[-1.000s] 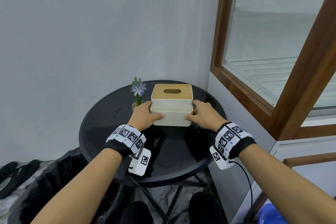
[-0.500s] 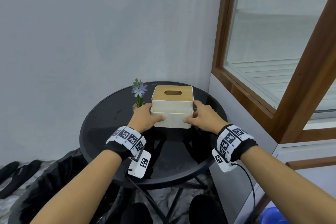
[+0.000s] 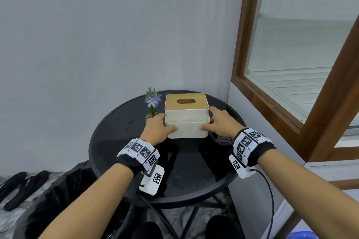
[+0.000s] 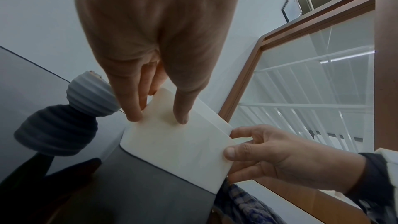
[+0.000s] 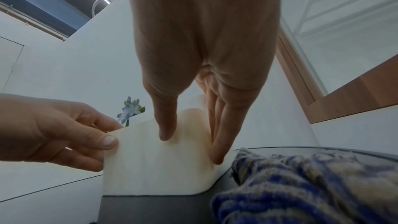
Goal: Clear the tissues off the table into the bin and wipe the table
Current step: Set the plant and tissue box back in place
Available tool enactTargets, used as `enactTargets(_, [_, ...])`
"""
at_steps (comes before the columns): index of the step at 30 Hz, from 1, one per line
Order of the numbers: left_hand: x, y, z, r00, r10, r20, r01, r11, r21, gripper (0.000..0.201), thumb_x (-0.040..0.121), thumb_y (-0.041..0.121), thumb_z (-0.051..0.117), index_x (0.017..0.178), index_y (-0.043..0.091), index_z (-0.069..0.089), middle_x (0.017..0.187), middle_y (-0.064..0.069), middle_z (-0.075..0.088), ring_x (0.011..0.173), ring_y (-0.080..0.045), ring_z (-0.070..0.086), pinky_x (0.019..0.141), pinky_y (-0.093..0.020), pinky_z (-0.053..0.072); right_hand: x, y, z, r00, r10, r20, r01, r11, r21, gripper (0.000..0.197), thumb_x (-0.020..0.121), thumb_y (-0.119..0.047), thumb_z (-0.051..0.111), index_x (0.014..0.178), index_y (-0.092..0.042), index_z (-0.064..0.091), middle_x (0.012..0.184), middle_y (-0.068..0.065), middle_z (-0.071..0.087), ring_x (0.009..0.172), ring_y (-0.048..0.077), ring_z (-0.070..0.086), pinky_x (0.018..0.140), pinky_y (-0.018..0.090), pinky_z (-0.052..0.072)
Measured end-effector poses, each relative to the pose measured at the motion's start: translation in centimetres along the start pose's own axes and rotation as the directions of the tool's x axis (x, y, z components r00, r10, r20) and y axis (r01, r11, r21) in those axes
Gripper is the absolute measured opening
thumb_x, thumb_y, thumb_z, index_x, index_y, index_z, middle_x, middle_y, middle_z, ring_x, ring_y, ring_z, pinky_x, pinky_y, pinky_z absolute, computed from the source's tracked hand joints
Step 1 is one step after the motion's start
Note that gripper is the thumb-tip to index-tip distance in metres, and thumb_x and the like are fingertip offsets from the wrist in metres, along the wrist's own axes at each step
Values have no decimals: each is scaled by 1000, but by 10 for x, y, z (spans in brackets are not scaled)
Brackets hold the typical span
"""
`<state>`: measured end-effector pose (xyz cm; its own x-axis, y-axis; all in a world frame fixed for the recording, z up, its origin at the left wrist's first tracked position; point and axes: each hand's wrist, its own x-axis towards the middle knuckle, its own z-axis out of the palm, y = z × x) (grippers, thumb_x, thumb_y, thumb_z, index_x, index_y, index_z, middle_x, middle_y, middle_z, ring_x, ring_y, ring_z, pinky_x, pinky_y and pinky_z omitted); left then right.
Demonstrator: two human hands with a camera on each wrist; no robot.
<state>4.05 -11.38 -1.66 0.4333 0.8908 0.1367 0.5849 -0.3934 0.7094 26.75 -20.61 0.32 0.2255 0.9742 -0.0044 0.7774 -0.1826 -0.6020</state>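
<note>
A cream tissue box (image 3: 186,122) with a wooden slotted lid stands on the round black table (image 3: 120,134). My left hand (image 3: 165,125) grips its left front corner, thumb on the front face and fingers along the side (image 4: 159,117). On the opposite corner my right hand (image 3: 208,120) holds it the same way (image 5: 191,147). The box's base rests on the tabletop. A blue checked cloth (image 5: 301,185) lies crumpled on the table just right of the box, partly under my right wrist (image 3: 223,139). No loose tissues show on the table.
A small ribbed pot with a blue flower (image 3: 152,106) stands right behind my left hand. A bin lined with a black bag (image 3: 58,190) sits on the floor left of the table. Black slippers (image 3: 17,186) lie further left. A wall and a wooden window frame (image 3: 240,64) close in behind and right.
</note>
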Motion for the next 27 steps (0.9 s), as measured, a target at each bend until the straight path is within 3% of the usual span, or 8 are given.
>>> enactTargets(3, [3,1,1,1000,-2,-6,2,1000,13,39,82,32,72,115,13,64,103,-2,70,94,-18,65,82,-29,50,6,-1,-4,1000,-2,16,2,1000,-4,67,82,-35,72,138,-17,39,130,7,56,103,18,57,85,31,48])
enactTargets(9, [8,3,2,999,-7,-35,7,1000,26,39,83,32,72,114,11,63,99,-3,70,92,-19,65,79,-27,48,18,1,-5,1000,-14,14,14,1000,8,66,82,-34,73,137,-16,41,127,9,58,104,21,59,86,31,47])
enactTargets(12, [11,4,2,999,-13,-43,15,999,39,41,83,33,72,116,11,62,104,-3,70,96,-19,64,84,-30,49,24,3,-5,1000,-20,11,20,1000,14,65,81,-35,73,136,-17,42,126,9,60,104,22,60,89,34,49])
enactTargets(16, [14,5,2,998,-25,-51,27,999,30,41,84,30,71,118,10,62,105,-5,69,95,-19,63,81,-27,46,29,3,-5,1000,-15,13,15,1000,27,66,82,-33,73,137,-17,41,126,9,60,104,23,61,90,35,50])
enactTargets(20, [17,6,3,998,-33,-58,35,999,32,41,85,30,71,119,9,62,109,-5,70,102,-21,64,88,-31,49,33,3,-5,1000,-16,8,15,1000,19,65,83,-33,72,137,-16,41,126,10,60,104,22,60,86,31,48])
enactTargets(27, [22,6,4,996,-60,-63,63,997,41,40,85,31,70,118,10,62,106,-6,70,100,-21,63,83,-28,46,39,3,-2,1000,-8,6,8,1000,21,64,84,-34,70,138,-16,41,126,10,58,102,23,61,86,31,49])
